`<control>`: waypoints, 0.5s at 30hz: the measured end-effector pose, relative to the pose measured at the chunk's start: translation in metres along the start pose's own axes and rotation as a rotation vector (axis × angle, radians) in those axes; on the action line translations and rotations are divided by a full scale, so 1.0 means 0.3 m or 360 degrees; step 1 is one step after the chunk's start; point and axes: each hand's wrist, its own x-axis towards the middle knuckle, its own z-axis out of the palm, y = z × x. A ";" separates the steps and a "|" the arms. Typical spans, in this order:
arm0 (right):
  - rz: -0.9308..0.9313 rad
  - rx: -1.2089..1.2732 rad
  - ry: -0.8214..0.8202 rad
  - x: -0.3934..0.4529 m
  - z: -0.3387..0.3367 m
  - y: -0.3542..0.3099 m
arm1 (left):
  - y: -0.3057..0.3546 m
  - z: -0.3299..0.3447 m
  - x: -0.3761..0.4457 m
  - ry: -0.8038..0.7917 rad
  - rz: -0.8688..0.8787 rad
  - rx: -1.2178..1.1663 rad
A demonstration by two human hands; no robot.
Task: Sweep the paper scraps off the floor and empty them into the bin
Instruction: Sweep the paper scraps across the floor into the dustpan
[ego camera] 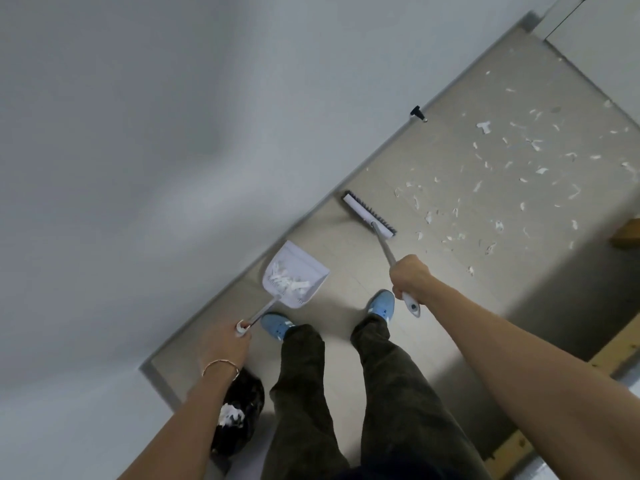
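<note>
A pale grey wall [138,133] fills the left half of the view and meets a beige floor [450,289] along a grey skirting strip that runs diagonally.

At lower left, a bin [239,414] lined with a black bag stands against the wall; white paper lies inside it. The left forearm crosses in front of the bin and a thin bracelet [220,366] sits on its wrist. The left hand [227,344] has its fingers curled round the end of the handle of a white dustpan [294,275]. The pan holds a heap of paper strips and sits close to the skirting strip, ahead of the left blue shoe [275,325].

The right hand [410,277] is clenched round the grey-white handle of a broom [370,213]. The dark-bristled broom head lies near the wall. Right of the broom head, white paper scraps [502,188] lie scattered across the floor. Wooden furniture edges [627,233] show at far right.
</note>
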 end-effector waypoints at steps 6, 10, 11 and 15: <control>-0.0109 -0.0151 -0.0119 -0.038 0.117 -0.080 | -0.117 0.013 0.048 0.0029 -0.0076 0.0058; -0.0171 -0.0200 -0.0132 -0.062 0.254 -0.095 | -0.114 -0.001 0.059 0.0071 -0.0098 0.0047; -0.0192 -0.0220 -0.0157 -0.077 0.284 -0.098 | -0.119 0.001 0.067 0.0076 -0.0095 0.0029; -0.0284 -0.0247 -0.0313 -0.130 0.370 -0.108 | -0.161 0.021 0.087 0.0008 -0.0101 0.0007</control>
